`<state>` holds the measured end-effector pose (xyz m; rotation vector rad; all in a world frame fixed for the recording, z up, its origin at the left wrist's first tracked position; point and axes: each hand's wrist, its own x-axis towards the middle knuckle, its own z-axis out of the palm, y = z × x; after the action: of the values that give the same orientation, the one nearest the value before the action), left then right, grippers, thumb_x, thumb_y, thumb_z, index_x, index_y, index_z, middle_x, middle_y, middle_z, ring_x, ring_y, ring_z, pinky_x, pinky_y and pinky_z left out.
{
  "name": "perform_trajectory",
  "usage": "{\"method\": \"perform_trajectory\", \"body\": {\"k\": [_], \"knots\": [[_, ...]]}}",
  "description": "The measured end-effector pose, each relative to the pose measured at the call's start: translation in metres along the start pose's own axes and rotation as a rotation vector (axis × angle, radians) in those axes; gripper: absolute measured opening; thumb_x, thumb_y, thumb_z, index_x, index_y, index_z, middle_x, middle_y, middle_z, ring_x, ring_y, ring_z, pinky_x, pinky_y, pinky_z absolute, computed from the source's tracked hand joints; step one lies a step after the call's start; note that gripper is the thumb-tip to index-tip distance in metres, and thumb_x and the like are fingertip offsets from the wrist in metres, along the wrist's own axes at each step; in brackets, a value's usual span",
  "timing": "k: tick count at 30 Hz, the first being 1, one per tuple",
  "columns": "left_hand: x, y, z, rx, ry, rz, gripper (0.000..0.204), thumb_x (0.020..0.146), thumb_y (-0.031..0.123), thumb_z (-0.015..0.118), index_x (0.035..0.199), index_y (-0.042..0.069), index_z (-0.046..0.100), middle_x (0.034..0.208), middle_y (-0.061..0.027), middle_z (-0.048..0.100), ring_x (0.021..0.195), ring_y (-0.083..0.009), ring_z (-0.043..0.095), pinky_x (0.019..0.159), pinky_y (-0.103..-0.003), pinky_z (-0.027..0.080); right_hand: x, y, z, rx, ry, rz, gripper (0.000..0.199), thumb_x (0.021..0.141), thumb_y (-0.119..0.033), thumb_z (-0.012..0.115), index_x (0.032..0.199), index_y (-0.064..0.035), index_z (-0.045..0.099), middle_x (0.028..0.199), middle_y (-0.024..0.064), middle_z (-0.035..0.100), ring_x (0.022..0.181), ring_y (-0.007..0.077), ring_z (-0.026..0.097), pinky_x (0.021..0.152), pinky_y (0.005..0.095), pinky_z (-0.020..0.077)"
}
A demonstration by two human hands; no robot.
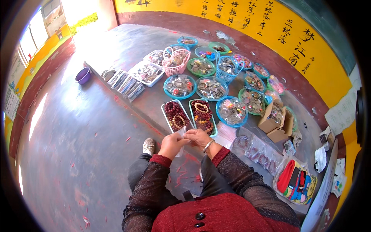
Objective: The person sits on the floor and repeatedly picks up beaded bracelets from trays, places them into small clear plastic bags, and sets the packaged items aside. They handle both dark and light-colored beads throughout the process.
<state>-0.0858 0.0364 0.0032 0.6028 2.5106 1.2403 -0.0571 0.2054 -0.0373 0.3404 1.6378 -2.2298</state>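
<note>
My left hand (172, 146) and my right hand (198, 137) meet in front of my lap, fingers closed on a small clear plastic bag (180, 132). Part of the bag is hidden behind the fingers. A bracelet circles my right wrist. Just beyond my hands stand two shallow rectangular trays of beaded bracelets. Dark red strings fill the left tray (167, 123), with a brown-toned bracelet (177, 122) on top. The right tray (191, 108) has more dark red strings and a pale bead bracelet (201, 106). Flat clear bags (226, 132) lie to the right of the trays.
Round basins, such as a blue one (165, 91), and a pink basket (176, 69) hold bagged small goods. Bundled packets (125, 84) lie at left; a purple basin (82, 75) is farther left. Cardboard boxes (267, 123) and a colourful bag (295, 183) sit at right. A low floor ledge (127, 106) runs diagonally.
</note>
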Motion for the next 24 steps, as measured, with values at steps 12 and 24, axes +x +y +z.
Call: {"method": "perform_trajectory", "body": {"k": [12, 24], "knots": [[0.007, -0.026, 0.010, 0.001, 0.242, 0.066, 0.018, 0.073, 0.010, 0.063, 0.087, 0.001, 0.056, 0.060, -0.0082, 0.056, 0.055, -0.0252, 0.058, 0.053, -0.035, 0.047, -0.002, 0.003, 0.014, -0.284, 0.012, -0.309, 0.012, 0.078, -0.004, 0.049, 0.084, -0.0049, 0.059, 0.074, 0.0013, 0.061, 0.064, 0.0068, 0.055, 0.049, 0.0210, 0.0414], [-0.002, -0.006, 0.009, 0.132, 0.294, 0.294, 0.034, 0.071, -0.001, 0.052, 0.103, 0.006, 0.062, 0.102, -0.0160, 0.057, 0.094, -0.0322, 0.057, 0.080, -0.037, 0.047, -0.015, -0.001, 0.025, -0.884, 0.150, -0.495, 0.013, 0.075, -0.014, 0.055, 0.082, -0.0031, 0.057, 0.071, 0.0100, 0.060, 0.067, 0.0218, 0.060, 0.062, 0.0331, 0.0477]]}}
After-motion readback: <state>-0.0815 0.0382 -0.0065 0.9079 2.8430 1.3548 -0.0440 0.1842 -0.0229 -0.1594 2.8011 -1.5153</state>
